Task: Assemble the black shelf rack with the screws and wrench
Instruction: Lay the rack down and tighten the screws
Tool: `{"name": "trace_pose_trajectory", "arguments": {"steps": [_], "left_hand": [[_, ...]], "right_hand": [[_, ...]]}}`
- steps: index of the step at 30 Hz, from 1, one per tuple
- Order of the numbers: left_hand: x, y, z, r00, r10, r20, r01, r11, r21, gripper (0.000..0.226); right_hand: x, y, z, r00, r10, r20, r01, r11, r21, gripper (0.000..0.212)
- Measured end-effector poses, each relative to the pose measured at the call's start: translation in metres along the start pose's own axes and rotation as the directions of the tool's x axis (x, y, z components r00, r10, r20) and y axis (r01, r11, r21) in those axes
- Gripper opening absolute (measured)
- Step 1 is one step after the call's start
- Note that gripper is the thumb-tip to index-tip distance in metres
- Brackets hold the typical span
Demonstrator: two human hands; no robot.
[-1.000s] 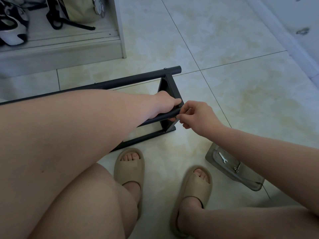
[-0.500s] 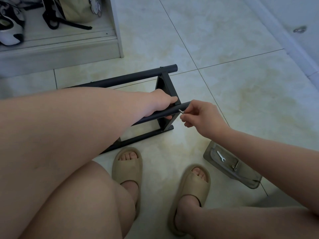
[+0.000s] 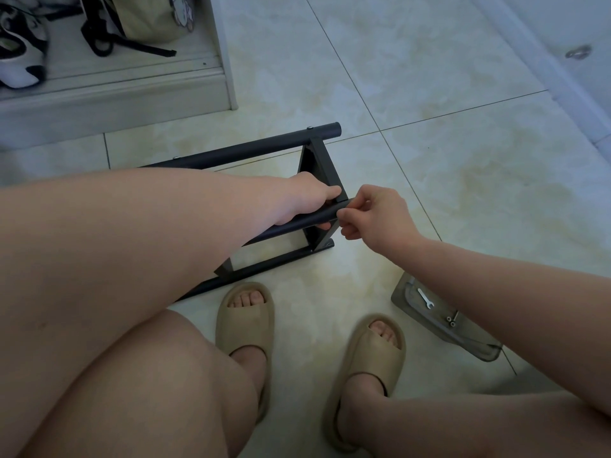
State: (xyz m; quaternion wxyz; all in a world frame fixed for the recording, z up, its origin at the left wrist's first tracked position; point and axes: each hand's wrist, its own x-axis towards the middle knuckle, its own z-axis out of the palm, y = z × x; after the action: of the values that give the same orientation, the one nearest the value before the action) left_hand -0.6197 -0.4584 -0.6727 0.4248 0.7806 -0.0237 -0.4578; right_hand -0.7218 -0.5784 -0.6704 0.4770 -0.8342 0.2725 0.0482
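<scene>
Floor: glossy cream tile with marbled yellowish streaks and thin dark grout lines, filling the view under dim bluish light.
Sandals: two beige slides at 6 o'clock, the left sandal ahead of the right sandal, both flat on the tile with toes pointing to 12.
Tray: a clear plastic tray at 4 o'clock on the floor, holding a small silver wrench and a few screws; the right forearm crosses above it.
Left hand: the left hand is clenched around the middle bar near its end.
Right hand: the right hand, fingers curled, pinches the tip of that bar with thumb and forefinger; whether a screw sits in the pinch I cannot tell.
Rack: the black shelf rack lies on its side at the centre, its side frame standing on the tile, its top bar running towards 10 o'clock.
Shelf: a pale low shelf at 11 o'clock carries a black-and-white sneaker and a tan bag.
Wall: a white skirting board runs along 1 to 2 o'clock.
</scene>
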Motion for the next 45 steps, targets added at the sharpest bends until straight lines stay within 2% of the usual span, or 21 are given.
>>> {"name": "trace_pose_trajectory", "arguments": {"steps": [2,5,7,14,17,23,27,31,34,37,41,45], "left_hand": [[0.001,0.000,-0.001,1.000,0.002,0.002,-0.002,1.000,-0.001,0.035],[0.001,0.001,-0.002,1.000,0.004,0.014,-0.004,1.000,-0.017,0.037],[0.001,0.000,-0.002,1.000,0.005,0.015,-0.005,1.000,-0.029,0.037],[-0.001,-0.001,-0.001,1.000,0.002,0.011,-0.001,0.999,-0.044,0.033],[-0.001,0.000,-0.001,1.000,-0.015,0.013,0.016,0.999,-0.049,0.029],[-0.002,0.003,-0.001,0.999,-0.039,0.023,0.040,0.998,-0.052,0.021],[-0.002,0.003,0.000,0.999,0.002,0.049,-0.005,0.999,0.048,0.024],[-0.001,0.000,-0.002,0.998,0.024,0.055,-0.028,0.997,0.066,0.026],[0.000,-0.002,-0.003,0.999,0.007,0.033,-0.006,0.999,-0.038,0.020],[0.000,-0.003,-0.004,0.999,-0.019,0.027,0.022,0.995,-0.093,0.030],[0.001,-0.002,-0.003,0.999,-0.034,0.036,0.038,0.994,-0.104,0.025],[-0.001,-0.001,-0.005,0.997,-0.049,0.055,0.054,0.995,-0.089,0.023]], "right_hand": [[0.003,-0.001,-0.002,1.000,0.007,0.016,-0.007,0.999,-0.033,0.021],[0.005,-0.003,-0.007,0.995,-0.084,0.052,0.095,0.951,-0.295,0.024],[0.004,-0.003,-0.008,0.989,-0.127,0.071,0.144,0.921,-0.362,0.024],[0.006,-0.006,-0.015,0.981,-0.102,0.165,0.145,0.950,-0.276,0.018],[0.004,-0.004,-0.012,0.988,-0.088,0.128,0.118,0.961,-0.251,0.015],[0.002,0.001,-0.005,0.998,0.037,0.056,-0.037,0.999,0.000,0.019],[0.002,0.000,-0.002,0.998,0.046,0.048,-0.044,0.998,-0.051,0.019],[0.005,-0.002,-0.004,0.996,0.053,0.074,-0.050,0.998,-0.041,0.020],[0.007,-0.002,-0.010,0.990,0.040,0.135,-0.039,0.999,-0.012,0.017],[0.010,-0.001,-0.015,0.982,0.019,0.190,-0.006,0.998,-0.069,0.014],[0.012,0.000,-0.011,0.993,-0.021,0.120,0.042,0.984,-0.176,0.017],[0.013,0.006,-0.010,0.998,0.009,0.063,0.004,0.979,-0.206,0.028]]}}
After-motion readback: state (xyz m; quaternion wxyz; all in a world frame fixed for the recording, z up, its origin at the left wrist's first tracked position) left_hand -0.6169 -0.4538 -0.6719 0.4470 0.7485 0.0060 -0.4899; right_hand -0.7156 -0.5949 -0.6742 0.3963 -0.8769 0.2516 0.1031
